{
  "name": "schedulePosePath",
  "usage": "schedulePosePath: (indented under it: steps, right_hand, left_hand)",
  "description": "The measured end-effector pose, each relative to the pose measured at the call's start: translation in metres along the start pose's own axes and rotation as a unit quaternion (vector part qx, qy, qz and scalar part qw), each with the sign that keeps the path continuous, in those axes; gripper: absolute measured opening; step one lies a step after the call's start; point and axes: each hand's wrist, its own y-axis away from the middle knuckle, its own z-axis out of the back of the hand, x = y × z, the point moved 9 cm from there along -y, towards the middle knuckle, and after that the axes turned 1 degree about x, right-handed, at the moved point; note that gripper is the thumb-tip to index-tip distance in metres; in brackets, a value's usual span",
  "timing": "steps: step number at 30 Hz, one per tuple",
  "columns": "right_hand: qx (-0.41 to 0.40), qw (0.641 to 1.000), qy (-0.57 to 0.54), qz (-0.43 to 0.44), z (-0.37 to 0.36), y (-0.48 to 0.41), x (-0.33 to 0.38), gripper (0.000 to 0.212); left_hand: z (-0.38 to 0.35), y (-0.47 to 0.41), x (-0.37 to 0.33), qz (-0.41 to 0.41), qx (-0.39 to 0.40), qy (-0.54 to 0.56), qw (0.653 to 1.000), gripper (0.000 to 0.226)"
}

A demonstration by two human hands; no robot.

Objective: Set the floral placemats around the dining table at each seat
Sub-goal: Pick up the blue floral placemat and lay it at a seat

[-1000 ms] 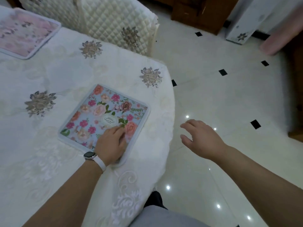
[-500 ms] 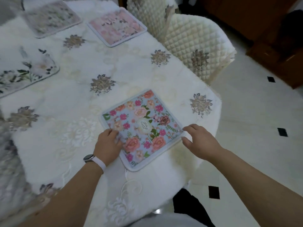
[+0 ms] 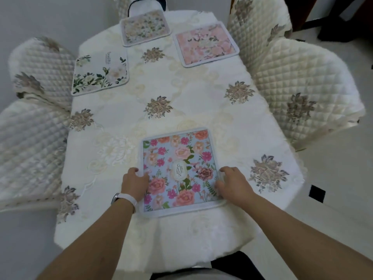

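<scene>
On the bench [image 3: 125, 118]: near placemat [image 3: 177, 158] at front edge, left placemat [image 3: 100, 74] rear-left, far placemat [image 3: 145, 29] at rear end, right placemat [image 3: 205, 45] rear-right. Chairs [image 3: 302, 87] flank both long sides.

Dining table [image 3: 262, 126] has a cream embroidered tablecloth [image 3: 129, 118] on it, four mats on top: blue placemat [image 3: 177, 158] near end, green-and-white placemat [image 3: 99, 75] left, beige placemat [image 3: 144, 30] far end, pink placemat [image 3: 205, 45] far right.

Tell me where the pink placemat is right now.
In the head view, the pink placemat lies flat at the far right of the table, beside a quilted chair and just right of the beige placemat at the far end.
</scene>
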Motion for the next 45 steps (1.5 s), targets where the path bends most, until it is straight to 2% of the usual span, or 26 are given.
schedulePosePath:
  steps: [3,7,9,12,16,21,30,34,39,45]
  right_hand:
    - [0.004,0.992,-0.125,-0.021,-0.002,-0.010,0.004,0.058]
    - [-0.003,0.978,-0.199,-0.057,0.000,-0.021,0.000,0.031]
    - [0.031,0.971,-0.226,-0.076,-0.005,-0.024,-0.002,0.021]
    - [0.065,0.970,-0.224,-0.072,-0.010,-0.024,-0.003,0.018]
    - [0.045,0.972,-0.223,-0.065,-0.005,-0.016,0.001,0.016]
    - [0.028,0.972,-0.227,-0.049,0.007,-0.009,0.015,0.019]
    - [-0.063,0.968,-0.238,-0.038,0.058,0.033,0.023,0.020]
    - [-0.128,0.963,-0.234,-0.046,0.086,0.058,0.010,0.013]
    - [-0.200,0.946,-0.247,-0.064,0.117,0.093,-0.018,0.012]
    - [-0.256,0.907,-0.328,-0.070,0.153,0.127,-0.073,0.024]
  left_hand:
    - [-0.003,0.013,0.015,0.053,-0.024,0.056,0.997,0.054]
    - [-0.001,0.025,0.026,0.081,-0.036,0.066,0.994,0.032]
    - [0.000,0.030,0.027,0.081,-0.036,0.062,0.994,0.024]
    - [-0.006,0.040,0.023,0.073,-0.030,0.100,0.992,0.016]
    - [-0.010,0.056,0.015,0.042,-0.025,0.162,0.986,0.007]
    - [0.006,0.061,0.002,-0.007,-0.020,0.212,0.977,0.011]
    - [0.016,0.078,-0.045,-0.085,0.053,0.304,0.947,0.017]
    - [0.000,0.080,-0.074,-0.119,0.108,0.316,0.935,0.022]
    - [-0.031,0.100,-0.110,-0.123,0.161,0.331,0.921,0.023]
    - [-0.062,0.128,-0.174,-0.194,0.182,0.248,0.931,0.025]
